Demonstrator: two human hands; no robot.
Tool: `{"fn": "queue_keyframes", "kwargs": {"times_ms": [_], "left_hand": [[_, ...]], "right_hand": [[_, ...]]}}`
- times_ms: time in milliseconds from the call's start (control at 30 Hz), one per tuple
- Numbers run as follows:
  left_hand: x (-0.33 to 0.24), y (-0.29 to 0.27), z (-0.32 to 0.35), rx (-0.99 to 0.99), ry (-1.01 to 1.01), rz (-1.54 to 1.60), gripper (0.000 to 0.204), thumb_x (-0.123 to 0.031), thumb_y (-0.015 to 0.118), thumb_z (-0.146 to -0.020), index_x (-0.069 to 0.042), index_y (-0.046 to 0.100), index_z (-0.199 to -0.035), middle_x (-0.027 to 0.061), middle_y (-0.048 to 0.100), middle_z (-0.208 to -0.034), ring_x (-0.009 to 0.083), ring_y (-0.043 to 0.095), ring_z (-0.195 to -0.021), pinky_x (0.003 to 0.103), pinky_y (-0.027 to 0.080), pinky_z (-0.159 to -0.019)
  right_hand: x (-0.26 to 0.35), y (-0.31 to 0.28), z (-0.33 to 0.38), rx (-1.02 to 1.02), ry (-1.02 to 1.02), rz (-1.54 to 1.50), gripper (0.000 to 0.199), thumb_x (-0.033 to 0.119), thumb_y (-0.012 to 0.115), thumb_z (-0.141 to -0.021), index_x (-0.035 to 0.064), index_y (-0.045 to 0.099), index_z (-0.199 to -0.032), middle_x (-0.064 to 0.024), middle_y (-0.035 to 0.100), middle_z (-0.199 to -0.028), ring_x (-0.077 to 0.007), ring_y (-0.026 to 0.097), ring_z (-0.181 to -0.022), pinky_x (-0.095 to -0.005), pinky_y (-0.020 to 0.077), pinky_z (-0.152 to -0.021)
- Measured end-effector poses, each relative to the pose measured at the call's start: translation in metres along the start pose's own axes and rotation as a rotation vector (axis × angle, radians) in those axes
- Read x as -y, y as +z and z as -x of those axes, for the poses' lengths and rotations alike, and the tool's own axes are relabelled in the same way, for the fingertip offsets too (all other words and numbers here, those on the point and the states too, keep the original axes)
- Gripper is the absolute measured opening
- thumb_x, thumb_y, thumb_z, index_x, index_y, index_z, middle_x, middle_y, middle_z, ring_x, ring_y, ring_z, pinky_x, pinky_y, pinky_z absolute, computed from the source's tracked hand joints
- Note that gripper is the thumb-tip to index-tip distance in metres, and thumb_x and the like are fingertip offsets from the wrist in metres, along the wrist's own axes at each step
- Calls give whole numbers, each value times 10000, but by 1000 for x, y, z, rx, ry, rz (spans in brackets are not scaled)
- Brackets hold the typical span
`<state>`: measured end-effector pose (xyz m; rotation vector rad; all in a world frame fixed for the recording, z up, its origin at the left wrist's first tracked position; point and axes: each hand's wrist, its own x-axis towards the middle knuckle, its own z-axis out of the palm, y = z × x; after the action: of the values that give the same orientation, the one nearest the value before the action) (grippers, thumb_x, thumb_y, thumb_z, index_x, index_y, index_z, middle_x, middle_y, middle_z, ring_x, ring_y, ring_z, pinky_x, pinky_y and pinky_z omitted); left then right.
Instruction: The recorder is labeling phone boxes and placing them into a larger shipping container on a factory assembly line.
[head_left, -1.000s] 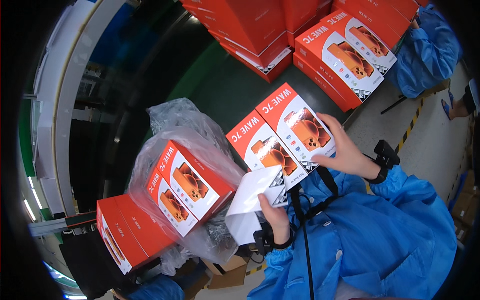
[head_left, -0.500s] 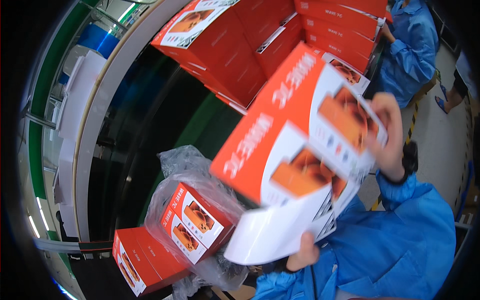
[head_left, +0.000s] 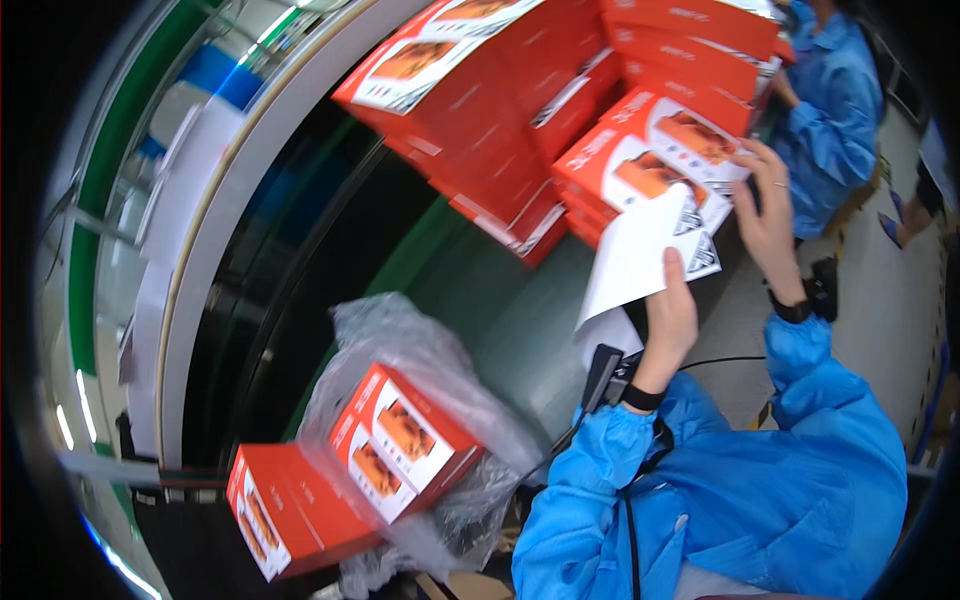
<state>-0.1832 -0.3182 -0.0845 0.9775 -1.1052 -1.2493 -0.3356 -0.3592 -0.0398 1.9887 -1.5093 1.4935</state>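
Note:
My left hand (head_left: 672,325) is closed on a white sheet (head_left: 630,250) with black-and-white printed labels along its right edge, the thumb on top. The sheet curls downward at its lower end and partly covers a pair of red-and-white product boxes (head_left: 605,150) with orange pictures. Those boxes sit on other red boxes in front of the tall stack. At their right end is my right hand (head_left: 768,215), fingers stretched out, with fingertips at the white printed face. Whether the fingertips press on the box is hard to tell.
Tall stacks of red boxes (head_left: 470,130) stand at the back of the dark green work surface (head_left: 500,315). Nearer left, more red boxes (head_left: 300,505) lie beside a crumpled clear plastic bag (head_left: 400,330). A co-worker in a blue coat (head_left: 830,120) stands at the far right.
The pair of boxes has moved away from me, from mid-air onto the boxes by the stack. Both hands moved away with it; the right fingers have loosened, while the left keeps the sheet.

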Motion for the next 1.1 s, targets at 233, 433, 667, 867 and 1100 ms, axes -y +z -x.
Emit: {"fn": "queue_keyframes", "kwargs": {"times_ms": [233, 433, 667, 867, 1100], "left_hand": [[-106, -63, 133, -225, 114, 475, 482, -218, 339, -973, 69, 279, -1355, 183, 524, -1182, 259, 505, -1056, 383, 375, -924], [-138, -158, 252, -1246, 1608, -435, 603, -383, 468, -884, -38, 290, -1346, 191, 401, -1280, 320, 355, -1198, 465, 232, -1028], [-83, -278, 243, -1434, 441, -11, 432, -274, 337, -963, 43, 406, -1248, 160, 487, -1241, 266, 472, -1136, 396, 323, -1001], [-35, -324, 237, -1219, 443, 210, 452, -298, 295, -963, 7, 381, -1286, 122, 471, -1280, 230, 458, -1163, 374, 329, -987], [-30, -313, 230, -1144, 210, 285, 451, -327, 284, -966, -37, 378, -1299, 94, 477, -1267, 219, 469, -1142, 368, 365, -946]], "right_hand": [[78, -21, 40, 89, -104, -402, 221, 195, 538, -830, 5, 560, -939, -180, 541, -1046, -333, 497, -1044, -415, 370, -921], [211, 43, 64, 791, -292, -1148, 324, 125, 653, -738, 14, 571, -1031, -160, 562, -1097, -328, 544, -1013, -400, 429, -872], [288, 140, 116, 1061, 182, -1443, 540, 109, 586, -830, 2, 336, -1296, -164, 405, -1275, -270, 445, -1181, -373, 369, -990], [293, 160, 128, 1195, 404, -1408, 582, 250, 551, -899, 6, 276, -1350, -218, 357, -1310, -260, 409, -1209, -364, 319, -1021], [280, 163, 136, 1134, 415, -1342, 643, 262, 511, -899, -11, 211, -1398, -197, 314, -1393, -257, 293, -1302, -338, 229, -1062]]}}
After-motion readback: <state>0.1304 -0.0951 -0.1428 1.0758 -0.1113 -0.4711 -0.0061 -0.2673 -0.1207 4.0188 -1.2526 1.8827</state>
